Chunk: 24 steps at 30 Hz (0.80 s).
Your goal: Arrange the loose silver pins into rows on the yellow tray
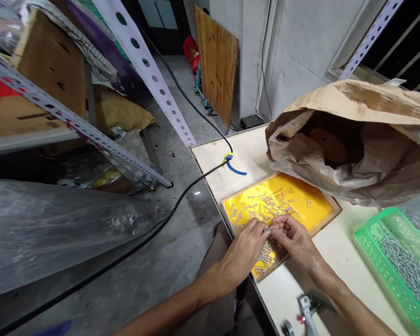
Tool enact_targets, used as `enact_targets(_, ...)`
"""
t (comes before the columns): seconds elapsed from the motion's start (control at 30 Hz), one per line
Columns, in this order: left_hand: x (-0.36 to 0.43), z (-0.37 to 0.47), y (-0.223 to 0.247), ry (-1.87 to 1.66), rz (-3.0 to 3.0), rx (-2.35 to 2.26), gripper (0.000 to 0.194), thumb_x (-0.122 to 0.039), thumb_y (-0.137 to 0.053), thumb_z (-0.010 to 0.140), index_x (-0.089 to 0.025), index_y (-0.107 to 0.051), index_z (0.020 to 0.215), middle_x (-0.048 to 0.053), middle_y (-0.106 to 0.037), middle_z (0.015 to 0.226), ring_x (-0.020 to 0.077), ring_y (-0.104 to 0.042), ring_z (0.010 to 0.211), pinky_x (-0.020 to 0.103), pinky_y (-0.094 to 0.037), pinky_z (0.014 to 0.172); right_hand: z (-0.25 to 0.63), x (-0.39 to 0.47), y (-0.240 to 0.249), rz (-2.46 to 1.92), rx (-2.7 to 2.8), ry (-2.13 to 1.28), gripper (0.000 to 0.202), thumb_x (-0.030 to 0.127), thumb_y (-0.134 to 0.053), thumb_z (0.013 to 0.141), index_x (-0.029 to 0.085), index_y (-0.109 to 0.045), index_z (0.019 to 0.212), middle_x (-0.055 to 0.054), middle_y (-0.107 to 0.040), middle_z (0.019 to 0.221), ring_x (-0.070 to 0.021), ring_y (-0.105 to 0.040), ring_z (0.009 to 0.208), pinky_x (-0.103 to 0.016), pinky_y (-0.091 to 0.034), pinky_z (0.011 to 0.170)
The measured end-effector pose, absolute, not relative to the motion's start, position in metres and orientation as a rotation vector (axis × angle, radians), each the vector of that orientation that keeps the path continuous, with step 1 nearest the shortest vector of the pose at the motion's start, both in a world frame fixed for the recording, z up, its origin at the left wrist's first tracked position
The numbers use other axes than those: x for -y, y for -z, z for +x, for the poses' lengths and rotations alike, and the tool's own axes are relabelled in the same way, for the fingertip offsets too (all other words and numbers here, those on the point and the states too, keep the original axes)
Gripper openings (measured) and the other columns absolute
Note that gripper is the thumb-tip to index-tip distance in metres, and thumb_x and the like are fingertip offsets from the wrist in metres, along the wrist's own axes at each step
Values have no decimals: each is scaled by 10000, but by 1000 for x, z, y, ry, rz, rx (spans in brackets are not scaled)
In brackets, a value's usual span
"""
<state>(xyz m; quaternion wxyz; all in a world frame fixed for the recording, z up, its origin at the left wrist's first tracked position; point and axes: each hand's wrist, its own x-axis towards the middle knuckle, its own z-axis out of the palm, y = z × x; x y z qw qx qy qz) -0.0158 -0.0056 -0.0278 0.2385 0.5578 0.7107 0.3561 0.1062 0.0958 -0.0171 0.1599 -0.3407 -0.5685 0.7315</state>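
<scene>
My left hand (247,247) and my right hand (296,239) meet over a shallow wooden-framed tray (322,221) with a shiny yellow lining. Between their fingertips is a small ribbed metal piece (268,229), perhaps a spring or a screw; its exact kind is too small to make out. Fingers of both hands are pinched closed on it. Many similar metal pieces (266,254) lie scattered across the yellow lining, most thickly beneath and left of the hands. Part of the pile is hidden by my hands.
A green plastic basket (373,247) of grey metal pieces stands at right. Behind the tray sits a large open brown paper bag (350,182). A metal hand tool (307,312) lies near the front. A black cable (187,189) is tied at the table's left edge, beside perforated shelf posts (161,88).
</scene>
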Motion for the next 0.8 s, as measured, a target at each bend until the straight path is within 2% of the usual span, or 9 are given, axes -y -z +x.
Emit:
enact_targets(0.17,3,-8,29,-1028,1446,-1928,178,-205,-311,942,-189,-451,833,23,-532,805,153,-524,762,304,-457,712,105,-90,13,-929,1893,-1721,198,388,-615,794,205,-570,854,-9,-595,779,-136,-562,716,-270,-477,666)
enact_targets(0.3,3,-9,26,-1043,1434,-1917,186,-217,-292,949,-197,-429,824,7,-513,783,145,-508,737,293,-438,698,106,-90,8,-949,2051,-1461,118,321,-570,819,208,-588,849,-13,-614,775,-147,-568,703,-276,-479,650)
enact_targets(0.5,0,-49,15,-1086,1418,-2122,199,-222,-376,918,-196,-421,726,3,-501,748,145,-497,682,271,-401,629,114,-101,3,-975,2141,-1271,140,304,-537,839,200,-631,849,-35,-652,818,-169,-599,761,-302,-486,698)
enact_targets(0.8,7,-78,9,-914,1443,-2226,136,-218,-452,882,-176,-522,774,8,-566,789,138,-544,697,248,-403,626,116,-103,12,-723,2587,-878,203,267,-484,907,209,-662,830,-53,-614,786,-190,-550,766,-334,-461,694)
